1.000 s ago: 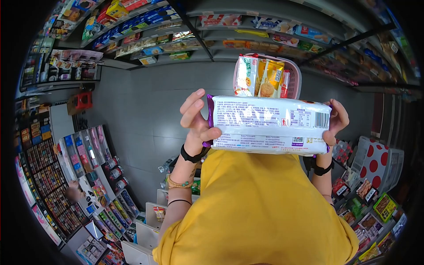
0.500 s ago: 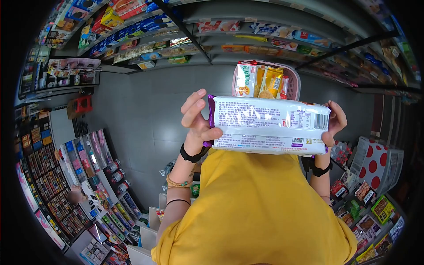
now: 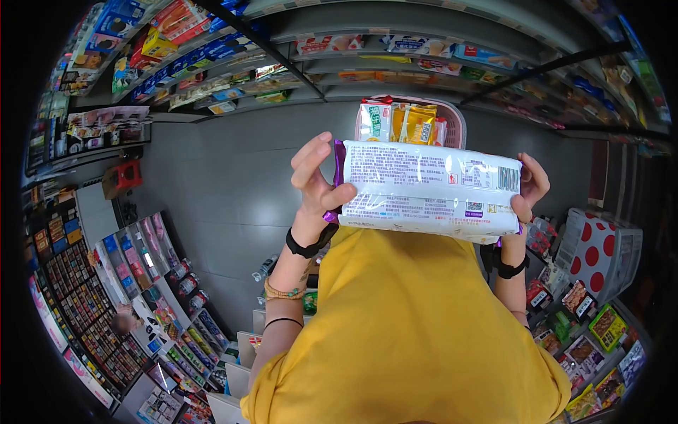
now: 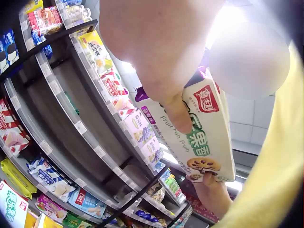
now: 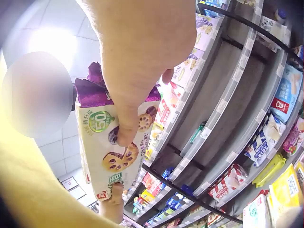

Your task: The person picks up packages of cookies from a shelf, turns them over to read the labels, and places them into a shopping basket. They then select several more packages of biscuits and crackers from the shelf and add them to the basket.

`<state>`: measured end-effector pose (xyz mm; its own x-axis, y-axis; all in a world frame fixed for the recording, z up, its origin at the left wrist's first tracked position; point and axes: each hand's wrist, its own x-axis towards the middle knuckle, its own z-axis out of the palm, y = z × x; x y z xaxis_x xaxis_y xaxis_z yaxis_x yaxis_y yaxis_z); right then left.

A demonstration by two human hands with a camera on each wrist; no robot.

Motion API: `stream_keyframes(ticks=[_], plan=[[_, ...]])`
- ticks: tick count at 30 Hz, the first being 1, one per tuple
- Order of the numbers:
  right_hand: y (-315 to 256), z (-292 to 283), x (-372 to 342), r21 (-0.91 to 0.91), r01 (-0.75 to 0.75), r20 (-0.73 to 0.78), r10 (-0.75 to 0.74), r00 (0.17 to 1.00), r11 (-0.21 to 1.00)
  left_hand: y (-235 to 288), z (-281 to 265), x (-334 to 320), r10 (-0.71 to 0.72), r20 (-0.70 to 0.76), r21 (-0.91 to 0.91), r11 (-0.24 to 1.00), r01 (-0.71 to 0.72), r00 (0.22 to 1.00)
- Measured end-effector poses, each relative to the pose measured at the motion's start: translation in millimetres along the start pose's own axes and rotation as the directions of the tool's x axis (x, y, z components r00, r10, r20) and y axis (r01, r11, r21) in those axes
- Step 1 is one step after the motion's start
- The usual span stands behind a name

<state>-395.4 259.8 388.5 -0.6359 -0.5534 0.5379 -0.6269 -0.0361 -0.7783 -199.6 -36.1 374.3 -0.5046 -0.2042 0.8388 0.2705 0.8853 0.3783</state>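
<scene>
A long white biscuit packet [image 3: 424,187] with purple ends is held up level before the chest, its printed back and barcode facing the head camera. My left hand [image 3: 316,177] grips its left end, thumb on the near face and fingers at the far side. At the other end my right hand [image 3: 531,187] pinches the packet near the barcode. In the left wrist view the packet's front [image 4: 197,128] shows green lettering and a cookie picture, with a finger pressed along it. The right wrist view shows the purple end [image 5: 95,90] and more cookie pictures.
Behind the packet, a pink basket [image 3: 458,121] on the floor contains several snack packs [image 3: 417,126]. Shelves [image 3: 395,67] of packaged snacks run across the far side. Display racks [image 3: 152,261] stand at left, and a red-dotted white box [image 3: 590,254] at right.
The packet stays between both hands and has shifted slightly up and left, its right end tilting a little downward. The basket and shelves have shifted left in the head view.
</scene>
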Motion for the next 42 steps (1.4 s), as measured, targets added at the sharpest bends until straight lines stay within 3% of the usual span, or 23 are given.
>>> stream_keyframes(ticks=[9, 13, 22, 33, 36, 37, 38, 40, 42], plan=[[9.1, -17.9, 2.1, -0.054, 0.119, 0.078, -0.114, 0.990, 0.991, 23.6, 11.8, -3.9, -0.100, 0.043, 0.000, 0.995, 0.100, 0.994], [9.9, -24.9, -2.4, -0.110, 0.211, 0.113, -0.199, 0.973, 0.971, 32.8, 18.2, -16.3, -0.071, 0.035, 0.001, 0.997, 0.071, 0.997], [-11.0, -41.7, -35.8, -0.120, 0.202, 0.077, -0.194, 0.978, 0.972, 63.1, 14.3, -19.9, 0.054, 0.001, 0.057, 0.997, -0.054, 0.999], [-20.5, -40.8, -78.8, -0.010, 0.034, -0.035, -0.035, 0.999, 0.999, 84.6, -8.5, -28.3, 0.105, 0.009, 0.065, 0.992, -0.105, 0.994], [-29.6, -35.2, -83.2, -0.052, 0.058, -0.007, -0.058, 0.998, 0.997, 81.9, -17.3, -33.7, 0.110, 0.029, 0.041, 0.993, -0.111, 0.994], [-33.1, -30.4, -79.8, -0.116, 0.143, 0.012, -0.143, 0.990, 0.983, 80.1, -20.8, -35.1, 0.114, 0.040, 0.027, 0.993, -0.115, 0.993], [-37.5, -24.0, -73.3, -0.179, 0.228, 0.036, -0.225, 0.974, 0.957, 81.5, -25.7, -33.7, 0.045, 0.106, 0.001, 0.999, -0.046, 0.993], [-47.3, -20.0, -67.7, -0.220, 0.230, 0.098, -0.213, 0.972, 0.948, 87.9, -37.5, -20.3, -0.084, 0.241, -0.040, 0.995, 0.096, 0.967], [-55.2, -21.1, -65.7, -0.194, 0.063, 0.171, -0.029, 0.985, 0.979, 86.6, -42.9, -13.1, -0.173, 0.376, -0.162, 0.955, 0.248, 0.910]])
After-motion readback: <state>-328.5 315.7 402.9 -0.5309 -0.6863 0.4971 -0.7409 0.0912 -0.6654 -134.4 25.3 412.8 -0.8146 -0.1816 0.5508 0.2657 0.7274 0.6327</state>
